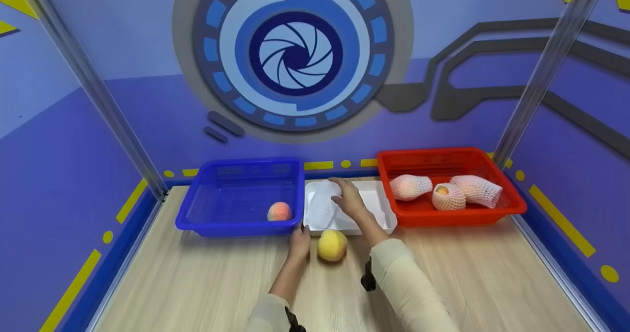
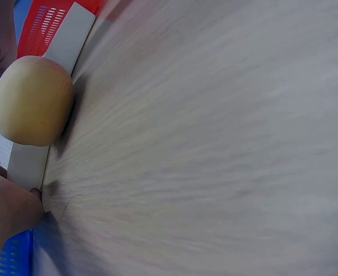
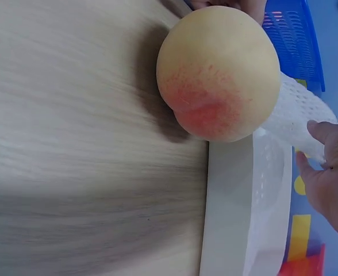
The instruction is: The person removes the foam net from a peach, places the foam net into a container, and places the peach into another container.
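Note:
A white foam net sleeve (image 1: 321,205) lies over the shallow white tray (image 1: 390,218). With thumb and fingers, my right hand (image 1: 352,201) pinches the sleeve's far end, as the right wrist view shows on the net (image 3: 298,118). At the tray's front left corner, my left hand (image 1: 299,244) grips the front wall, one digit outside and another inside. A yellow peach (image 1: 332,246) with a red blush rests on the table just in front of the tray, between my wrists, touched by neither hand. The sleeve's near end is partly hidden behind the peach in the right wrist view.
Left of the tray stands a blue basket (image 1: 184,219) holding one pinkish peach (image 1: 279,211). On the right, a red basket (image 1: 512,208) holds 3 net-wrapped fruits, one being a peach (image 1: 449,196). Behind them rises a blue panel wall (image 1: 147,120); metal posts mark both corners.

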The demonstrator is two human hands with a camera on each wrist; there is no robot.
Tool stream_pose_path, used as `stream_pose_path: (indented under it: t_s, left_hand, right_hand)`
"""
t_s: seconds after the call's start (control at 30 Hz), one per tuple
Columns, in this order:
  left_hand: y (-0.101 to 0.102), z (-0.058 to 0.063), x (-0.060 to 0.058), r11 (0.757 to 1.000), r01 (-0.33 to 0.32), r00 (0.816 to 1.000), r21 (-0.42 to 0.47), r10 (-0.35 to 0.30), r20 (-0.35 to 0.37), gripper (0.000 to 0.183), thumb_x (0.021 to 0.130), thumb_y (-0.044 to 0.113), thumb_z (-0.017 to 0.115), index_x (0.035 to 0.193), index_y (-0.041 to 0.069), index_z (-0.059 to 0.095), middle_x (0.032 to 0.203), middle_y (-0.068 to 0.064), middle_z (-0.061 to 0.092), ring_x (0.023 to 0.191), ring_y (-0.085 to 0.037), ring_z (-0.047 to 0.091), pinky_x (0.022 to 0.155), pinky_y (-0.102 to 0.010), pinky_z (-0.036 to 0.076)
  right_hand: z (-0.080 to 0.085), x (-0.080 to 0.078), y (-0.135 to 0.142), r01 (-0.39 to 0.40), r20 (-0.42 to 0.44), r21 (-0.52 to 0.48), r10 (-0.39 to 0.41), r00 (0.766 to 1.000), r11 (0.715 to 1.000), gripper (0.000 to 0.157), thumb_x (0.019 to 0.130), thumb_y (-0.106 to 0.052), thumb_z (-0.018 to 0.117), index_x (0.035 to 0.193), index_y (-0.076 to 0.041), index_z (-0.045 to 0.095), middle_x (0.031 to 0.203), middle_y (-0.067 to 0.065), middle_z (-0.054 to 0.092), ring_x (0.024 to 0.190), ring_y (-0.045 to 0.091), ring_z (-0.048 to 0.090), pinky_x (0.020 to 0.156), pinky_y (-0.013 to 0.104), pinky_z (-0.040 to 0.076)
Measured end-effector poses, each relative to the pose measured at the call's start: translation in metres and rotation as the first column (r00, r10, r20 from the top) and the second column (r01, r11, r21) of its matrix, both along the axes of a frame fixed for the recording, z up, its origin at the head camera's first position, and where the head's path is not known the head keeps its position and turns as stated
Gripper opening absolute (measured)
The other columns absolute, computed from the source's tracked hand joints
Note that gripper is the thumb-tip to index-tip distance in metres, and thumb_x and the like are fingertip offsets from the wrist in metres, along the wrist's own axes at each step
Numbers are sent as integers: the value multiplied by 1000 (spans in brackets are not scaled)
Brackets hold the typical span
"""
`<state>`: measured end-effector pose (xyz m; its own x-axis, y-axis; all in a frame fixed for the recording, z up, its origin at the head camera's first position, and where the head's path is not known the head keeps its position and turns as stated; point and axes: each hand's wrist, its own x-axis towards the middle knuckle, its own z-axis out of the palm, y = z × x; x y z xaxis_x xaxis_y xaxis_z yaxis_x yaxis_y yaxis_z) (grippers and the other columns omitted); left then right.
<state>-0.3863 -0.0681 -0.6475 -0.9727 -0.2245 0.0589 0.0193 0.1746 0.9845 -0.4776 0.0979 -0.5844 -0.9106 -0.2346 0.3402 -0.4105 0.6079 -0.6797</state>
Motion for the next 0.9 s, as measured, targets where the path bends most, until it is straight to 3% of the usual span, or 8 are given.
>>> stream_pose_path:
  t_s: [0.27, 0.6, 0.9]
  left_hand:
    - [0, 0, 0, 1000, -7, 1000, 10, 6, 23, 45, 103, 0, 43, 145, -17, 39, 146, -38, 43, 140, -48, 38, 117, -53, 33]
    - [-1, 0, 0, 1000, -15, 999, -11, 15, 34, 45, 103, 0, 43, 143, -19, 40, 144, -39, 44, 139, -49, 40, 117, -53, 34]
    - [-2, 1, 0, 992, -21, 1000, -121, 22, 6, 43, 102, 1, 46, 140, -19, 44, 135, -40, 52, 130, -51, 49, 111, -56, 40]
  right_hand:
    - [-2, -2, -2, 47, -5, 64, -47, 999, 997, 59, 85, 5, 76, 140, -1, 57, 139, 28, 55, 129, 48, 51, 110, 56, 42]
    - [-1, 6, 3, -28, -119, 118, 43, 992, 993, 50, 88, 3, 74, 136, 0, 59, 137, 23, 58, 124, 45, 55, 107, 55, 44]
    - [8, 22, 8, -86, -188, 122, 108, 976, 989, 49, 87, 1, 76, 133, 3, 60, 134, 25, 59, 125, 45, 55, 108, 57, 43]
